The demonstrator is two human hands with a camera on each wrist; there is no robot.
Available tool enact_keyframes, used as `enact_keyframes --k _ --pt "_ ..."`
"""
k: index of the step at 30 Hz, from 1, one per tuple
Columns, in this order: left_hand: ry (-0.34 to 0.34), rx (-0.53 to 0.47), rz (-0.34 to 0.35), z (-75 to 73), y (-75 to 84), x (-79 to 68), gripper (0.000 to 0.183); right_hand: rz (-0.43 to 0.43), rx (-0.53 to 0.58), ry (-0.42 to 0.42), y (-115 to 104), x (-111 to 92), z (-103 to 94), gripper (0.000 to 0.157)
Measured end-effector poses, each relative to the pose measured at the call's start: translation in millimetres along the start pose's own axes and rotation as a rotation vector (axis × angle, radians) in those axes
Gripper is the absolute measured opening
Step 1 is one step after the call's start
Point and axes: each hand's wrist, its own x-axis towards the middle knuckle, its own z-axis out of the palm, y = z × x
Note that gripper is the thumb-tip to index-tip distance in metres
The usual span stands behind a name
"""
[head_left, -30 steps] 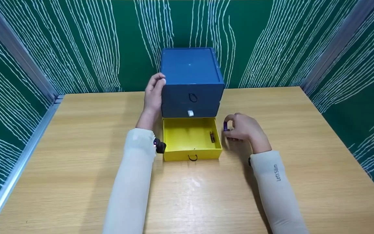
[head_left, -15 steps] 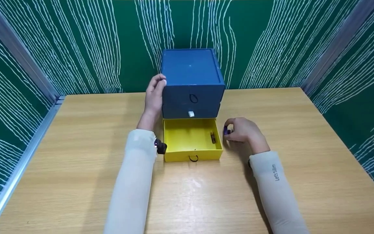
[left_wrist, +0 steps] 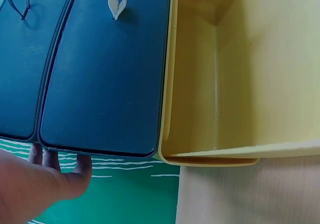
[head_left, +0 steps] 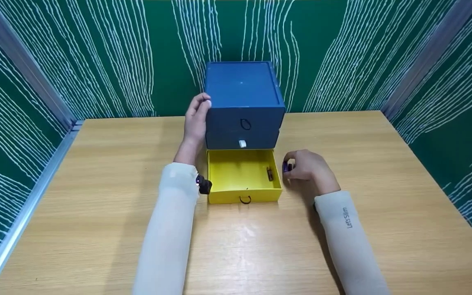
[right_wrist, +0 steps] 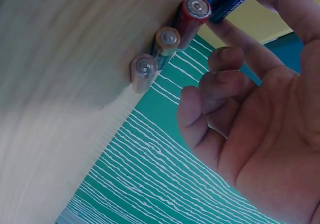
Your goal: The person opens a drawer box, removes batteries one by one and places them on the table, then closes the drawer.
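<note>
A blue drawer unit [head_left: 244,86] stands on the table with its yellow bottom drawer [head_left: 223,197] pulled out. My left hand [head_left: 195,123] rests against the unit's left side, its fingers along the side wall in the left wrist view. To the right of the yellow drawer, my right hand [head_left: 309,168] pinches a dark blue battery [right_wrist: 230,2] between thumb and a finger. Several batteries stand upright in a row beside that hand, among them a red one [right_wrist: 192,18], a gold-topped one [right_wrist: 165,46] and a pale one [right_wrist: 143,72]. Inside the yellow drawer lies a brown battery [head_left: 270,174].
Two blue drawer fronts sit above the yellow one, with a black loop [head_left: 245,124] and a white tab [head_left: 242,144] as pulls. A dark loop handle [head_left: 245,200] is on the yellow front. Green walls with white lines [head_left: 178,94] enclose the wooden table [head_left: 236,246].
The right hand has shifted slightly toward the near side, still pinching the battery beside the drawer. The left hand stays at the unit's side.
</note>
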Motion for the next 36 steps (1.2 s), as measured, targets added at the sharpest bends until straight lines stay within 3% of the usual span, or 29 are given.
enact_keyframes --k 4,10,14,24,36 --pt "-0.006 0.006 0.01 1.6 7.1 -5.2 0.02 0.007 0.002 -0.009 -1.3 -1.4 0.0 0.05" --pt "-0.001 -0.009 0.024 -1.1 -7.8 4.5 0.017 0.011 -0.013 -0.01 -2.6 -1.0 1.3 0.05" --pt "-0.003 -0.012 0.025 -1.7 -7.9 3.5 0.017 0.001 -0.025 0.002 -2.8 -0.7 2.6 0.049" --pt "-0.002 0.014 -0.016 2.9 11.0 -9.7 0.021 -0.001 -0.011 0.015 -3.2 -1.8 3.7 0.05" --pt "-0.005 0.005 -0.013 3.0 11.4 -9.4 0.022 0.026 0.057 -0.045 -1.8 -4.8 -4.3 0.06"
